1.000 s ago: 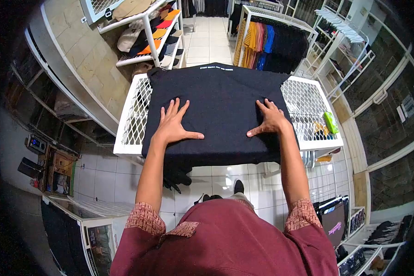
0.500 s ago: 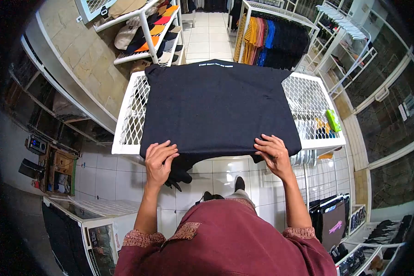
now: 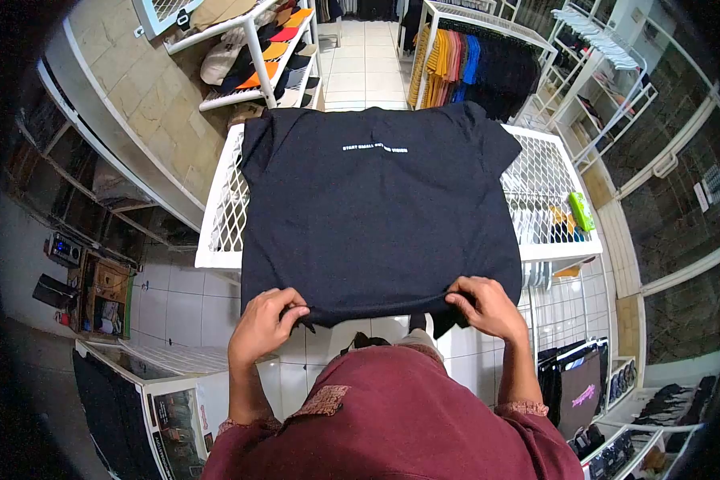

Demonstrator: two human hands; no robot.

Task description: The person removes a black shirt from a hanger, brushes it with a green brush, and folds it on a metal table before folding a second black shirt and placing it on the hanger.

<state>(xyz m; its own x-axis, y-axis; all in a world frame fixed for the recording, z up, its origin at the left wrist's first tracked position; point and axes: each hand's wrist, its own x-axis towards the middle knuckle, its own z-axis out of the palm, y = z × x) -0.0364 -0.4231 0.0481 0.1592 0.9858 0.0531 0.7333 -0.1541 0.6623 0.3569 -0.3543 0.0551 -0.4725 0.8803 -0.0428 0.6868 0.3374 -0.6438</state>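
Overall, a black T-shirt (image 3: 380,220) lies across the middle of the white mesh-topped surface (image 3: 542,180), its near end carried past the near rim at six o'clock. Clock positions are read from the centre of the surface, twelve being away from the person. The left hand (image 3: 266,324) grasps the shirt's near edge at seven o'clock, thumb against fingers; the right hand (image 3: 490,308) grasps the same edge at five o'clock in a similar pinch. White lettering (image 3: 374,149) crosses the shirt towards twelve; "START SMALL" and "VISION" are legible, the words between unclear. Creases run through the cloth near the sleeves. Bare mesh shows at nine and three o'clock, with a green packet (image 3: 582,212) resting at three, near the outer rim.

Regarding the room, the floor (image 3: 364,68) is pale tile. Racked caps (image 3: 274,52) stand at eleven o'clock, and a rail of yellow, pink, blue and black garments (image 3: 464,68) at one. White hangers (image 3: 596,40) are at two, a stone-faced wall (image 3: 128,104) at ten, wooden cubbyholes (image 3: 108,296) at eight, and dark hanging goods (image 3: 576,388) between four and five.
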